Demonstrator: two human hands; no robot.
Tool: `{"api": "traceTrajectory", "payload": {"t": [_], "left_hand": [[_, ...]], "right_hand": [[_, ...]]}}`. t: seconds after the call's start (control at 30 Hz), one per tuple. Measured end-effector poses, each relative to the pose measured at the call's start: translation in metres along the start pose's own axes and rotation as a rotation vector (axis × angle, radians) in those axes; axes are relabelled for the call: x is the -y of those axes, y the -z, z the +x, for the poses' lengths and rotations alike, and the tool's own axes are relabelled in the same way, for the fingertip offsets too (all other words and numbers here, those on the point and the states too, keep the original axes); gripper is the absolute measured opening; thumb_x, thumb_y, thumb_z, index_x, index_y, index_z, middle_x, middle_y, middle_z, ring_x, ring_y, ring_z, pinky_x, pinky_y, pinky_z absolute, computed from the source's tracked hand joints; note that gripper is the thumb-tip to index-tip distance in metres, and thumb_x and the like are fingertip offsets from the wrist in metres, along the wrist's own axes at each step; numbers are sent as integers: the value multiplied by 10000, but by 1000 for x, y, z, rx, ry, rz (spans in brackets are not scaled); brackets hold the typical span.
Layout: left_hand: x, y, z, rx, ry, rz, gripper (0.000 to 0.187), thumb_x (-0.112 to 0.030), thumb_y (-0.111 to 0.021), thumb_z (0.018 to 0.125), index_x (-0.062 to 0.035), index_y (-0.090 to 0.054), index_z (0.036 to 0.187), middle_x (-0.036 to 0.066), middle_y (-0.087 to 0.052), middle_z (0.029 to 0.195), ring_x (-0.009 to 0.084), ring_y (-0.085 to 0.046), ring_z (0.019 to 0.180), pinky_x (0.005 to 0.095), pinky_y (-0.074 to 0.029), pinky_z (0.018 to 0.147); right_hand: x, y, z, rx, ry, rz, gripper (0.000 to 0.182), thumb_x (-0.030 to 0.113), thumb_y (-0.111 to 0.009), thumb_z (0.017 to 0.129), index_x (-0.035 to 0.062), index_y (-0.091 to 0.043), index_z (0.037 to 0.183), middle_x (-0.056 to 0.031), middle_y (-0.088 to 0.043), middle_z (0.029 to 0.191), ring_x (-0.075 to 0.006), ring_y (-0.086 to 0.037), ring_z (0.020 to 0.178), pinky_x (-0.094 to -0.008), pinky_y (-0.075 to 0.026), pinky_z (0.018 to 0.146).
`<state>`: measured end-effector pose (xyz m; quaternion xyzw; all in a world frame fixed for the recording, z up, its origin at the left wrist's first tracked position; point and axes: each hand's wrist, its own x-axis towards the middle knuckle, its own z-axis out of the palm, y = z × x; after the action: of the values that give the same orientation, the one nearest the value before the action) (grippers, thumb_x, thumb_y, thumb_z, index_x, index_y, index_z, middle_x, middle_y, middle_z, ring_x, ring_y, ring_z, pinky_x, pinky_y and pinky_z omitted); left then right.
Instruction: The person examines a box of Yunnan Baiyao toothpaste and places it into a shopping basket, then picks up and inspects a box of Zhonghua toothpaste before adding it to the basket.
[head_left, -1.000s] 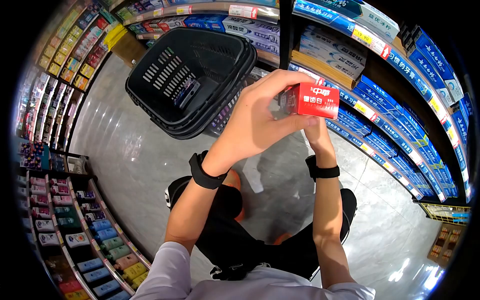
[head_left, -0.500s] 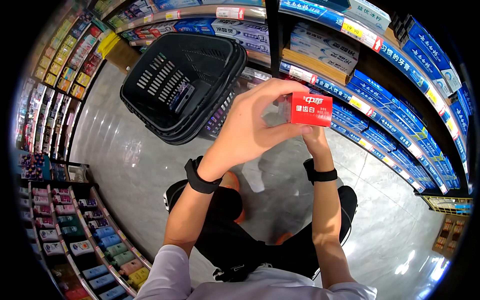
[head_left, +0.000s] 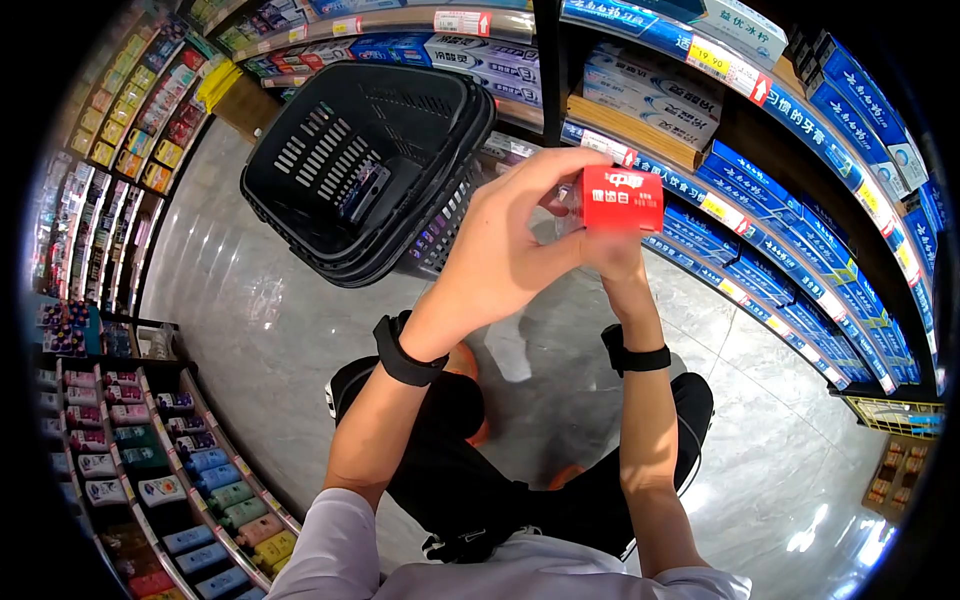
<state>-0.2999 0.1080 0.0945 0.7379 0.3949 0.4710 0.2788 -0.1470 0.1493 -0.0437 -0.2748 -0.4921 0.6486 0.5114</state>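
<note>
A red box (head_left: 622, 197) with white lettering is held up right of centre, its end face toward the camera. My left hand (head_left: 515, 225) grips it from the left, fingers over the top and thumb below. My right hand (head_left: 622, 265) is at its lower side, partly blurred; its fingers are mostly hidden behind the box. Left of my hands, black shopping baskets (head_left: 290, 235) are stacked on the floor, with a small package (head_left: 368, 192) inside the top one.
Shelves of blue and white boxes (head_left: 770, 190) curve along the right. Further shelving (head_left: 390, 25) runs behind the baskets. Bottles (head_left: 205, 470) fill a rack at lower left. My bent legs are below, over the grey floor (head_left: 270, 340).
The red box has risen slightly and tilted a little. My right hand has moved up against its lower edge, where the fingers now look blurred. The baskets have not moved.
</note>
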Motion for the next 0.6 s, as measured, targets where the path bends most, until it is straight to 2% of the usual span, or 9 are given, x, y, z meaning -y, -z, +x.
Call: {"api": "traceTrajectory", "payload": {"t": [0.23,0.6], "left_hand": [[2,3,-3,-48,95,-92,493,-94,-708,778,-13,-496,1216,87,-574,1136,162,-580,1013,285,-462,845],[3,3,-6,-47,58,-70,486,-89,-703,780,-9,-497,1212,90,-566,1148,163,-576,1020,287,-461,841]], "right_hand": [[-5,-5,-1,8,-43,-40,455,107,-673,806,33,-484,1213,-43,-571,1089,-123,-536,974,-273,-427,859],[-9,-4,-3,23,-27,-49,441,94,-658,808,33,-485,1209,-39,-567,1084,-118,-526,962,-266,-419,854]]}}
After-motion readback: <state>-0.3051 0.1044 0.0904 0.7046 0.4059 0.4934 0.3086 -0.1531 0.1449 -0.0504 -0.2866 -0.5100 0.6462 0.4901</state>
